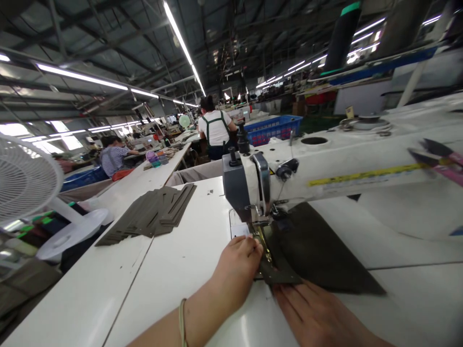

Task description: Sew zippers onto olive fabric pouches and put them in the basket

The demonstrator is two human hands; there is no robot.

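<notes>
My left hand (240, 267) is closed, fingertips pinched at the left edge of a dark grey-brown fabric piece (280, 275) just in front of the sewing machine's needle area. A brass-coloured part (266, 246) shows beside those fingertips. My right hand (313, 313) grips the near edge of the same piece, its fingers close together and their tips partly hidden by the cloth. The thumb cannot be made out. A larger dark panel (325, 255) spreads right of the needle, under the arm of the white sewing machine (361, 149).
A stack of dark cut pieces (159, 212) lies on the white table (173, 284) to the left. A white fan (75, 229) stands at the left edge. Pink-handled snips (441, 159) rest on the machine arm. Co-workers and a blue crate (273, 129) are farther back.
</notes>
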